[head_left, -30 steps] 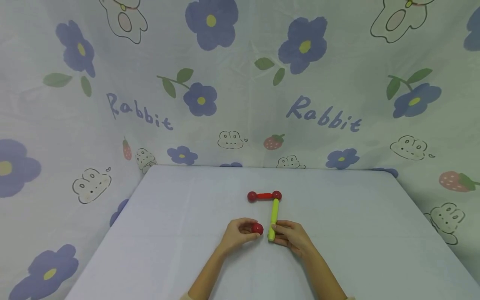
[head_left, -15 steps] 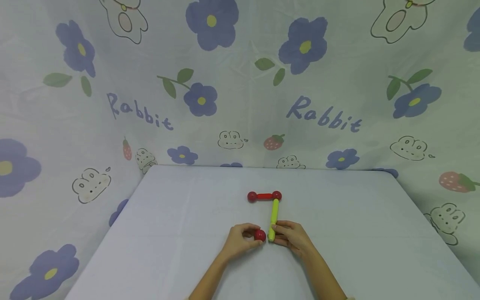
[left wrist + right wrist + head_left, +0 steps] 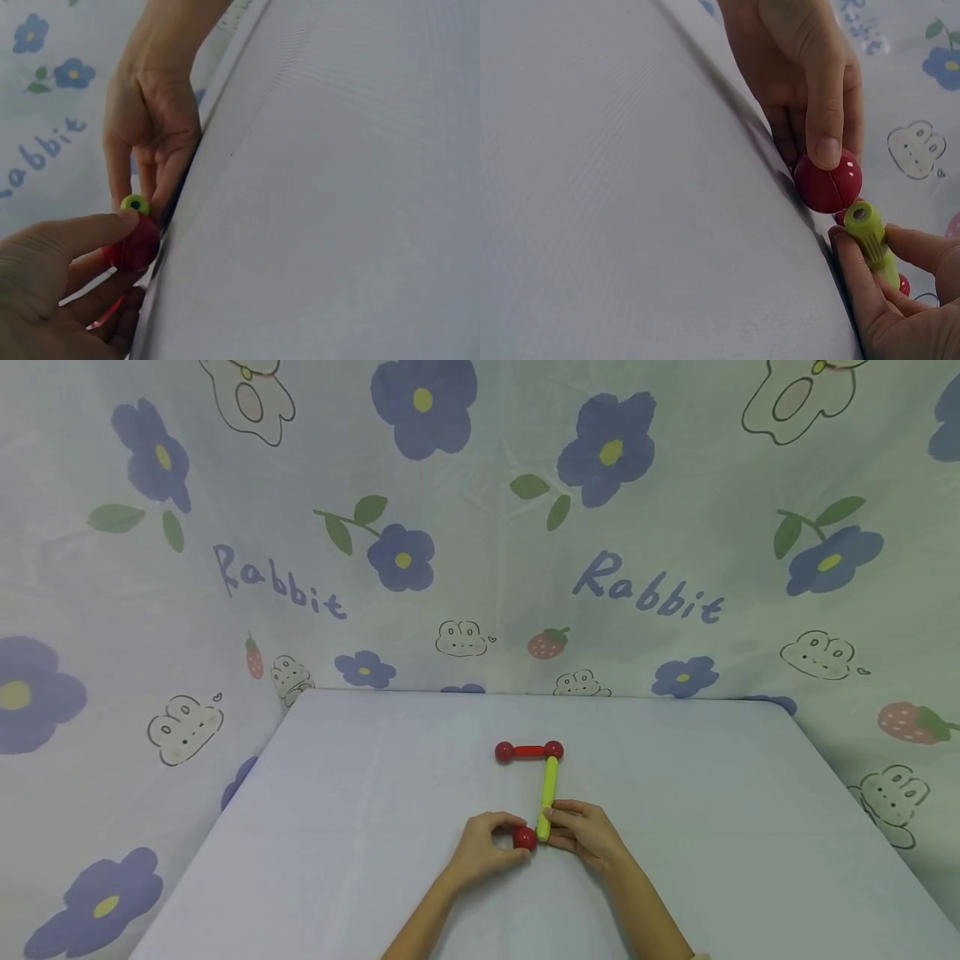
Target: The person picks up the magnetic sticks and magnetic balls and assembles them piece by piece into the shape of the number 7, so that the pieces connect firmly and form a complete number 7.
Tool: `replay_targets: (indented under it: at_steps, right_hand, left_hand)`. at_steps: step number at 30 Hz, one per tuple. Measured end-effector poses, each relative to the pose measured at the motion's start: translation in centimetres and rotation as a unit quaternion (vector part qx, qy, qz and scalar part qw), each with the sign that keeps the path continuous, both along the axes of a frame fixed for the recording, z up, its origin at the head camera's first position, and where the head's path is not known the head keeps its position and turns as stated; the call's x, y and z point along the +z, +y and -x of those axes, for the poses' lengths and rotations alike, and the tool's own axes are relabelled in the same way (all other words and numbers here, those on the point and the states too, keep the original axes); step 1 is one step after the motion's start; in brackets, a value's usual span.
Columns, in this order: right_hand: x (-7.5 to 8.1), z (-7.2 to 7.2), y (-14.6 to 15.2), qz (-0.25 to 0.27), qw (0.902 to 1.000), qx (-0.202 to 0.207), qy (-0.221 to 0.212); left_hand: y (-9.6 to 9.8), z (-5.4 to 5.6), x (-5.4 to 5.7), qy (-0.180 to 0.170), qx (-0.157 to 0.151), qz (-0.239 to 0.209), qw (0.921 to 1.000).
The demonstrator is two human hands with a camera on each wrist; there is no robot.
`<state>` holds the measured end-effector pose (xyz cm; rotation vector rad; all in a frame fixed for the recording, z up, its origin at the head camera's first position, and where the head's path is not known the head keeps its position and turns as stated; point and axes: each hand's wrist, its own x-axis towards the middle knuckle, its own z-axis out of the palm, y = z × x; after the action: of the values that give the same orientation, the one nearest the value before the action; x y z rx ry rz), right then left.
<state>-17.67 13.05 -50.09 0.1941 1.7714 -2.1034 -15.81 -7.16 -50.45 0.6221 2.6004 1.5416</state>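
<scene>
Between thumb and fingers, my left hand point(image 3: 483, 850) pinches a glossy red ball point(image 3: 525, 838) with a seam round it. My right hand point(image 3: 591, 835) grips the near end of a yellow-green rod point(image 3: 549, 785), whose end shows a round dark spot in the right wrist view. The ball sits just left of that near end; whether they touch I cannot tell. At its far end the rod meets a second red ball point(image 3: 553, 750). From there a short red rod point(image 3: 529, 752) runs left to a third red ball point(image 3: 505, 752).
The white table point(image 3: 360, 793) spreads out on all sides of the pieces. Behind it and at its sides hangs a pale cloth point(image 3: 480, 568) printed with blue flowers, rabbits and strawberries.
My left hand has brought its red ball nearer to me and slightly right, up close to the yellow-green rod's near end. My right hand and the joined pieces have stayed in place.
</scene>
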Motion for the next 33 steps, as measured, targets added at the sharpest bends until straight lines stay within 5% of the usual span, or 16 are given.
replay_targets:
  at_steps: [21,33]
  right_hand:
    - [0.2,-0.2,0.1,-0.001,1.0000,0.002,0.003]
    - [0.1,-0.2,0.0,0.008,0.9999,0.006,0.003]
  left_hand:
    - [0.6,-0.9,-0.1,0.003,0.009,0.015,0.9998]
    - [1.0,-1.2,-0.2,0.005,0.005,-0.014,0.9999]
